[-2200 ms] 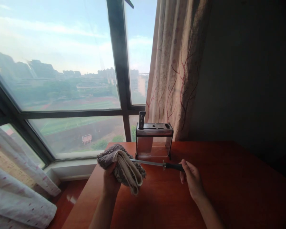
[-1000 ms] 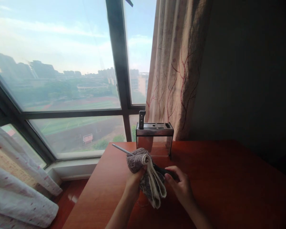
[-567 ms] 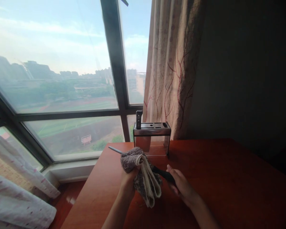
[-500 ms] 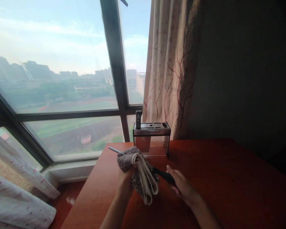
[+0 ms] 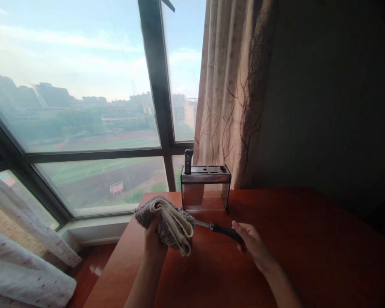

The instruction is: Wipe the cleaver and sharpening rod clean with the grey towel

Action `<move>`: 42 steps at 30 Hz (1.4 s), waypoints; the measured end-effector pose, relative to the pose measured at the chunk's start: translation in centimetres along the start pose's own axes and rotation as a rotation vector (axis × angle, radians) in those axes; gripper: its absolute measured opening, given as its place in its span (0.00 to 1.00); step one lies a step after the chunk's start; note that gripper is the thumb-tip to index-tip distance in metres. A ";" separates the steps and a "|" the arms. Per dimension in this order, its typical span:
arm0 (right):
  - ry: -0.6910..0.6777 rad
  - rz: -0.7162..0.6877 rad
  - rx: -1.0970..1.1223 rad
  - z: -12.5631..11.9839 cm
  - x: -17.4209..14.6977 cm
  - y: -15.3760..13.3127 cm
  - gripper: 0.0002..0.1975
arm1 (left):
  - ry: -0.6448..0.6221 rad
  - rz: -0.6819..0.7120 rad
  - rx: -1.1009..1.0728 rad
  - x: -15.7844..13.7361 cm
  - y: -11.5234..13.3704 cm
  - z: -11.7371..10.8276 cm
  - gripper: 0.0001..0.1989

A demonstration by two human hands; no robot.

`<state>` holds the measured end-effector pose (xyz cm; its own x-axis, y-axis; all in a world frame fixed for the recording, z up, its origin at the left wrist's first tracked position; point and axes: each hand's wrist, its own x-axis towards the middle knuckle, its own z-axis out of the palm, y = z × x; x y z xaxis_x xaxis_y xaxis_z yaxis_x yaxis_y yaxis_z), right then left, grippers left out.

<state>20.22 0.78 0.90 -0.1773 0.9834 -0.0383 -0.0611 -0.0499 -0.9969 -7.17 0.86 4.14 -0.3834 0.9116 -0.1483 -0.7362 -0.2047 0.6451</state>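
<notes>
My left hand [image 5: 154, 239] is closed around a folded grey-brown towel [image 5: 175, 229] with a cream underside. The towel wraps the metal rod of a sharpening steel [image 5: 226, 232], hiding its tip; a short stretch of bare rod shows beside the handle. My right hand [image 5: 252, 244] grips the end of the black handle. Both hands are above the table. Behind them stands a knife block [image 5: 207, 175] with clear sides, and one black-handled knife [image 5: 188, 161] is upright in its left slot, its broad blade visible inside.
The reddish-brown wooden table [image 5: 295, 239] extends to the right and towards me. Beyond its far left edge are a large window [image 5: 93, 155] and its white sill [image 5: 99, 226]. A patterned curtain [image 5: 231, 94] hangs behind the knife block, and a pale curtain [image 5: 22, 265] at the left.
My left hand and the towel have slid left along the rod, covering the tip that stuck out before and baring the rod near the handle. My right hand has shifted slightly right.
</notes>
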 end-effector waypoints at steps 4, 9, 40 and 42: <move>0.118 -0.146 -0.009 -0.6 0.4 -0.1 0.17 | 0.013 0.011 0.030 0.0 -0.6 0.1 0.08; 0.116 -0.262 -0.145 -0.2 0.5 -0.1 0.16 | 0.052 -0.073 -0.044 0.0 -1.0 0.3 0.07; -0.179 -0.277 -0.211 2.0 -0.6 -0.6 0.21 | -0.015 -0.261 0.112 -1.8 -2.9 1.0 0.08; -0.187 -0.278 -0.248 1.5 -0.6 -0.8 0.21 | 0.004 -0.200 0.076 -1.4 -2.1 0.9 0.09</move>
<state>18.93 -0.02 1.81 -0.3638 0.9039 0.2248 0.1030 0.2789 -0.9548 -4.61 0.35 3.68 -0.2363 0.9299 -0.2818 -0.7537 0.0077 0.6572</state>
